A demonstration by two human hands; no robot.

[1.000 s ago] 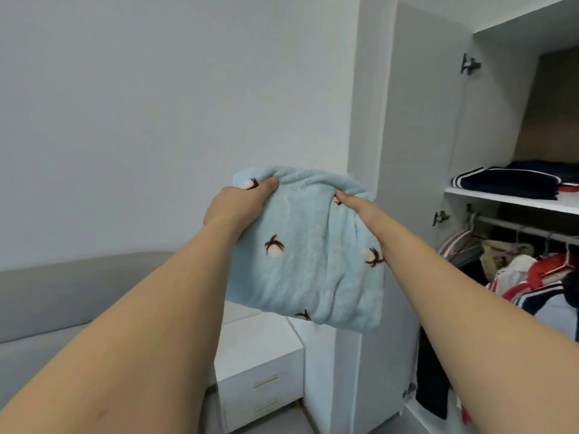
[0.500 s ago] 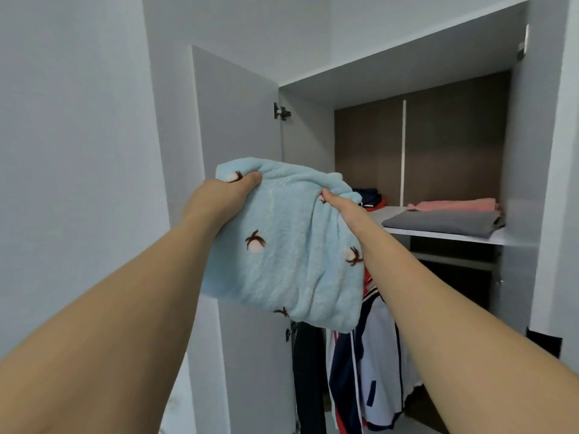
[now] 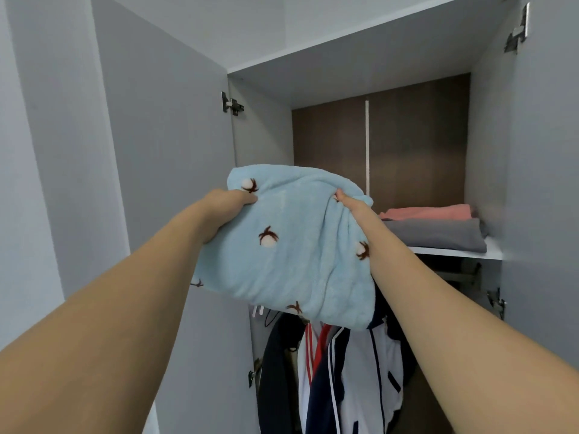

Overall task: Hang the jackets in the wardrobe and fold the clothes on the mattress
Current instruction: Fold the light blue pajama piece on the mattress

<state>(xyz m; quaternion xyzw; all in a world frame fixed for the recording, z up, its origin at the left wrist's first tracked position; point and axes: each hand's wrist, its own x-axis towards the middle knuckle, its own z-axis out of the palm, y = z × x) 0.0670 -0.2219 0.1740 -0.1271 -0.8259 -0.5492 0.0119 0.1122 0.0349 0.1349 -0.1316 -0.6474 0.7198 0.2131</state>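
While no writing shows, left grip (image 3: 225, 203), right grip (image 3: 352, 206), both clutching folded blue garment (image 3: 291, 245)

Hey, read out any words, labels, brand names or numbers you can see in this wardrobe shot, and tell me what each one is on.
None: no readable text in this view.
Light blue fleece garment, gripped by the left hand and right hand: brown and white motifs only, no lettering.
Hanging jackets: stripes only, no visible logo or label.
Folded pink and grey clothes on the shelf: no tags showing.
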